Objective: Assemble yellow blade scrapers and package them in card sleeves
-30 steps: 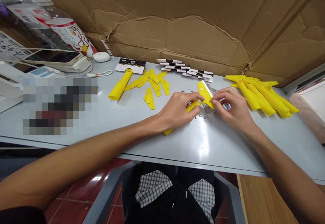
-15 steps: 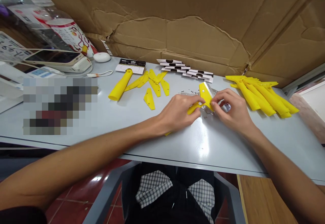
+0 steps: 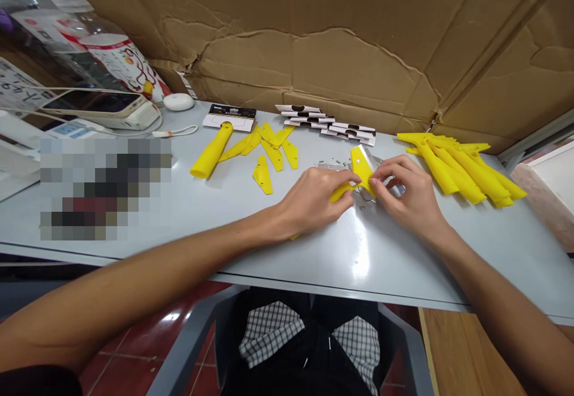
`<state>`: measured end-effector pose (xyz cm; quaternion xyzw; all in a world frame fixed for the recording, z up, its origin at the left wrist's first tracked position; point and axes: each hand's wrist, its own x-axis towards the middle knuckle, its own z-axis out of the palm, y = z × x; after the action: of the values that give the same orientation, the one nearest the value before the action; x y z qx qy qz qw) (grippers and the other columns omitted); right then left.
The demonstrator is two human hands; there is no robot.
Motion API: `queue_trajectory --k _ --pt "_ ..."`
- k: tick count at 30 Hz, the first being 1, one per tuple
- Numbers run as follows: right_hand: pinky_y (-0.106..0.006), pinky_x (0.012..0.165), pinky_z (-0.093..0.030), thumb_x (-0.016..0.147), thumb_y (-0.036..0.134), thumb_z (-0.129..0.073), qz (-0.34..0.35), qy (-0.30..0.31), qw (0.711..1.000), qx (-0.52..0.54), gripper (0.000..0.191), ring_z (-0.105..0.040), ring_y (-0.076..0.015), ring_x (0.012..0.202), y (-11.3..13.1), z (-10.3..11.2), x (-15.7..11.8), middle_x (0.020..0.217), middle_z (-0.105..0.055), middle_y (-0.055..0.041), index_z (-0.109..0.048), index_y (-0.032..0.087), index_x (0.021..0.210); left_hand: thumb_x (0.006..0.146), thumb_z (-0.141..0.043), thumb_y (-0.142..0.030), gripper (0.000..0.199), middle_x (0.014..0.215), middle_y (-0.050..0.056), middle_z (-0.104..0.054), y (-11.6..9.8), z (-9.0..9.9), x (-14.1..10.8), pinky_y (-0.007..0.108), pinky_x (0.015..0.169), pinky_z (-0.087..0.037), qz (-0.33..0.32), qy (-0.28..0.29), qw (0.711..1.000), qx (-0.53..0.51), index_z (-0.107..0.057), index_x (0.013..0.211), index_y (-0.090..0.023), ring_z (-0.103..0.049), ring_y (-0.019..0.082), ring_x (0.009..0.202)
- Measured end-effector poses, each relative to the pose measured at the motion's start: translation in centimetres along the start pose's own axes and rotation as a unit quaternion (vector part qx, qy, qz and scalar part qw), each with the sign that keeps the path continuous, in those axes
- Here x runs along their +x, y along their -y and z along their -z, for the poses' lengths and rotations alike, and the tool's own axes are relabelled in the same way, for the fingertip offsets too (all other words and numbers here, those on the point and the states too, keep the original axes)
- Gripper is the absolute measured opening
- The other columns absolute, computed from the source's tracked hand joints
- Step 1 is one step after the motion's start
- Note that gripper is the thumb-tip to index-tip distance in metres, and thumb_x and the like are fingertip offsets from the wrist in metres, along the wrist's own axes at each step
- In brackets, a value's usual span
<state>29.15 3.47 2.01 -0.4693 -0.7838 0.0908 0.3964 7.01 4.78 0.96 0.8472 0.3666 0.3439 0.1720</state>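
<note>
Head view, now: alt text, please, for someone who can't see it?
The left hand holds a yellow tool with a metal blade, the right hand at its edge, near loose screws on a grey table. Flat yellow pieces lie to the left, yellow handles piled to the right.

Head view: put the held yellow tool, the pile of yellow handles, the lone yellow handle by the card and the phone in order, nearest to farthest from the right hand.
1. Yellow tool: just left of the right hand.
2. Pile of yellow handles: to its right.
3. Lone yellow handle: well to its left.
4. Phone: far left.
</note>
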Motion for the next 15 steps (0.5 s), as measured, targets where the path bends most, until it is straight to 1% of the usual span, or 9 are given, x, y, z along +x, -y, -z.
queue_trajectory --k 4,7,11,15 --pt "-0.035 0.065 -0.057 0.092 0.02 -0.065 0.012 0.003 1.0 0.003 0.007 -0.066 -0.0199 0.087 -0.01 0.02 -0.03 0.1 -0.065 -0.0072 -0.071 0.024 0.09 0.088 -0.061 -0.018 0.032 0.095 0.005 -0.082 -0.03 0.0 0.01 0.034 0.073 -0.054 0.001 -0.002 1.0 -0.001 -0.078 0.115 -0.021 -0.071 0.018 0.074" --pt "-0.035 0.065 -0.057 0.091 0.02 -0.066 0.006 0.0 1.0 0.006 0.007 -0.066 -0.0197 0.087 -0.02 0.02 -0.04 0.1 -0.065 -0.0071 -0.072 0.023 0.09 0.088 -0.061 -0.017 0.032 0.095 0.005 -0.082 0.03 -0.06 0.01 0.033 0.072 -0.053 -0.004 -0.005 1.0 -0.002 -0.078 0.115 -0.02 -0.07 0.018 0.072" --pt "-0.033 0.064 -0.056 0.087 0.023 -0.069 -0.042 -0.005 0.998 0.038 0.004 -0.066 -0.0207 0.09 -0.04 -0.01 0.04 0.098 -0.066 -0.0064 -0.072 0.023 0.085 0.087 -0.062 -0.017 0.031 0.092 0.005 -0.082 0.16 -0.18 -0.03 0.031 0.069 -0.052 -0.014 -0.015 1.0 0.004 -0.079 0.114 -0.018 -0.069 0.017 0.07" --pt "-0.031 0.063 -0.054 0.085 0.024 -0.072 -0.109 0.005 0.99 0.086 0.004 -0.066 -0.0186 0.085 -0.24 -0.08 0.1 0.098 -0.067 -0.0054 -0.072 0.022 0.081 0.087 -0.062 -0.016 0.031 0.092 0.004 -0.082 0.21 -0.21 -0.05 0.031 0.068 -0.051 -0.019 -0.019 1.0 0.006 -0.079 0.113 -0.019 -0.068 0.016 0.069"
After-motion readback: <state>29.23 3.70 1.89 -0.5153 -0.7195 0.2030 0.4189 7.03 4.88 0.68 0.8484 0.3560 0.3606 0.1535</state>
